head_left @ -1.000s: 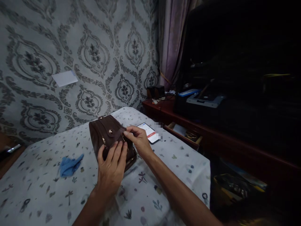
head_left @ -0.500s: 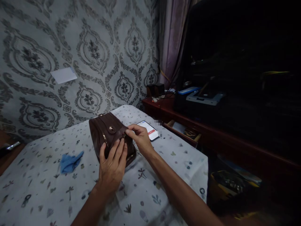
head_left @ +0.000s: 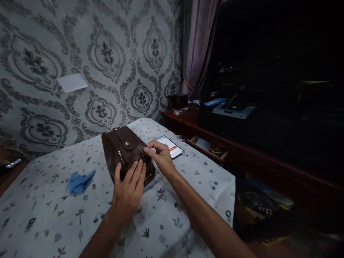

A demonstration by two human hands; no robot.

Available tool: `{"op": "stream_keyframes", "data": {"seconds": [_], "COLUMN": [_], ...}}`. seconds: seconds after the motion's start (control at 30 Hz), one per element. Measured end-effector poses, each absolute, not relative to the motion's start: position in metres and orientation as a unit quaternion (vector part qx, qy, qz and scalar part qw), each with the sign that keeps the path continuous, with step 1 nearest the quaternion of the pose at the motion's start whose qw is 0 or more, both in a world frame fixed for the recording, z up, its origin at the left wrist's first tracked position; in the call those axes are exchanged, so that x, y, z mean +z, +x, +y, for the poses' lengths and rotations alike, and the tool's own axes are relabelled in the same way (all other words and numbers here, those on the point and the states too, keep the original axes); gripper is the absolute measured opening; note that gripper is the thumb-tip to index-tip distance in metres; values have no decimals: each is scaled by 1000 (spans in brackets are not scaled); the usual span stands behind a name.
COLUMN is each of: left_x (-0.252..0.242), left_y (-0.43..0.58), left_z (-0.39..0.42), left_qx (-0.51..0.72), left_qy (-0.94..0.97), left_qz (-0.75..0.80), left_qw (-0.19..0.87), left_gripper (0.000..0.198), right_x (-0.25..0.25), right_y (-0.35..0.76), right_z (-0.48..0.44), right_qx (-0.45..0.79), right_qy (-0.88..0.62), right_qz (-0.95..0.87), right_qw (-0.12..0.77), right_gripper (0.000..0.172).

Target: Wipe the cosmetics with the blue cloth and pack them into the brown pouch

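A dark brown leather handbag (head_left: 114, 147) with gold zips and a round metal clasp lies on the patterned white sheet. My left hand (head_left: 130, 182) rests on its near side, fingers stretched out and nothing in their grip. At the bag's right edge, my right hand (head_left: 158, 154) is closed in a pinch between thumb and forefinger. It holds a thin, slightly shiny strip (head_left: 140, 147) against the bag; whether this is part of the bag I cannot tell. Just beyond the right hand lies a phone (head_left: 170, 145) with a lit screen.
A crumpled blue cloth (head_left: 80, 182) lies left of the bag. On the right stands a dark red wooden desk (head_left: 177, 120) with an open drawer (head_left: 208, 147), small black boxes (head_left: 177, 101) and cables. Patterned wallpaper (head_left: 107, 53) rises behind the sheet.
The view has shifted slightly. Both hands stay at the bag, the left lying on it and the right pinching the strip, which now appears more see-through.
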State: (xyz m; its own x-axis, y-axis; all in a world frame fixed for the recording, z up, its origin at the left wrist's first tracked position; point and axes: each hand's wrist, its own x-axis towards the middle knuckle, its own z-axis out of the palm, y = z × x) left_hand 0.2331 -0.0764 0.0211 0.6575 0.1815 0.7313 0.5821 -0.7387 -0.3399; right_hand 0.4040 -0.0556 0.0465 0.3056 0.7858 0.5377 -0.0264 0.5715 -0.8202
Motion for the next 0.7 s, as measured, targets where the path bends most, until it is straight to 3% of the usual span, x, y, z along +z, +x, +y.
{"op": "stream_keyframes", "data": {"seconds": [0.37,0.7], "left_x": [10,10], "left_y": [226,226], "left_z": [-79,-80], "left_qx": [-338,-349], "left_qy": [-868,-872], "left_qz": [-217,-216], "left_qw": [291,265], "left_gripper": [42,66], "right_x": [35,28], "right_y": [406,403], "right_z": [-61,-65], "right_qx": [269,250], "right_qy": [-368,-366], "right_qz": [-527,-522], "right_qw": [718,729], "right_gripper": [29,27]}}
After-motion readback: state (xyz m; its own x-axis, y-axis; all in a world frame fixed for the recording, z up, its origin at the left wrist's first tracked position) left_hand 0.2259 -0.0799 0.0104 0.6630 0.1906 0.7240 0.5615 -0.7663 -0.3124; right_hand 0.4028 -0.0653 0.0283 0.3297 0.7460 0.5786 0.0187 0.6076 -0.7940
